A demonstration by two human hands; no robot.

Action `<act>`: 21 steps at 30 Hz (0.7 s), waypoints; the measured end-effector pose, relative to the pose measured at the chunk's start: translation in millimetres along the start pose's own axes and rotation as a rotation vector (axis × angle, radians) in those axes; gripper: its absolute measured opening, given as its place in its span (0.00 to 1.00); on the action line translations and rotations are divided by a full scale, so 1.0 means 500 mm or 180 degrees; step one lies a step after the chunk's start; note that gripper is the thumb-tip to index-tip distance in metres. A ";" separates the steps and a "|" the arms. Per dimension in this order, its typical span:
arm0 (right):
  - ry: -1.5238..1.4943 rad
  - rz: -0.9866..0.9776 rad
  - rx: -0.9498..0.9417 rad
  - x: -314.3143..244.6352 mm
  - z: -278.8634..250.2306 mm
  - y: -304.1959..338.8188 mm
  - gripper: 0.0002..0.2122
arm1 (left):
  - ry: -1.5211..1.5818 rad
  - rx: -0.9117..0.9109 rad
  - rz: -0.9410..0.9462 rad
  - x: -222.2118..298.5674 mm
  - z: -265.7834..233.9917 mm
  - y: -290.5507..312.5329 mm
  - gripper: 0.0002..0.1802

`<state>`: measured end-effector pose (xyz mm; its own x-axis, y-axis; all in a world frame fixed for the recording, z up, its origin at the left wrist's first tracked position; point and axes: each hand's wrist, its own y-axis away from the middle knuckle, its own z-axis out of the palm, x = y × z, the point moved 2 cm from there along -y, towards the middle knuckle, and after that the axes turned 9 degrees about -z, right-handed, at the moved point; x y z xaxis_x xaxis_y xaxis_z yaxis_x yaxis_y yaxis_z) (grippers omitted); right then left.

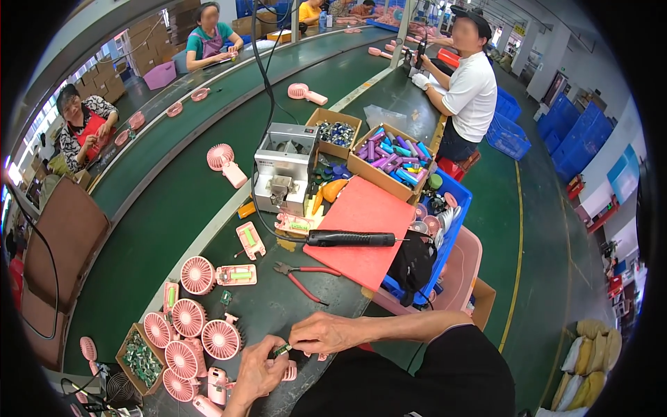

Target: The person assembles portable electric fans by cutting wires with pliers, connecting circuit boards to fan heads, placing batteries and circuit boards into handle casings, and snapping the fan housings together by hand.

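Both my hands are low over the dark bench [267, 306], fingertips nearly meeting. Left hand [260, 373]: thumb and fingers pinched on a small green circuit board [281, 349], held just above the bench near its front edge. Right hand [323, 334]: fingers curled, tips at the board's right end; whether they grip it or only touch it, I cannot tell at this size. A pink piece [290, 371] shows partly, just beside the left hand.

Left of my hands: a cluster of round pink fan heads [187, 317], then a small carton [154, 386] filled with green boards. Another green board [226, 297] lies loose above the cluster's right side. Farther up: open pink shells [236, 276] containing green cells, red-handled cutters [292, 272] lying open, and a black electric screwdriver [351, 239] across a red sheet [375, 208].
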<state>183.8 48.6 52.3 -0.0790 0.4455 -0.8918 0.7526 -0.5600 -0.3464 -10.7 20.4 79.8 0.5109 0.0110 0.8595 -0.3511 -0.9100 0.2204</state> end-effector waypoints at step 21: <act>0.0507 -0.0631 0.0013 0.003 -0.001 -0.004 0.03 | -0.0062 -0.0027 0.0147 0.011 0.006 0.000 0.09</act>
<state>182.4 50.5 51.9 -0.1206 0.6511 -0.7494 0.7300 -0.4534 -0.5114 -5.4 18.9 83.2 0.5093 -0.0391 0.8597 -0.3813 -0.9058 0.1847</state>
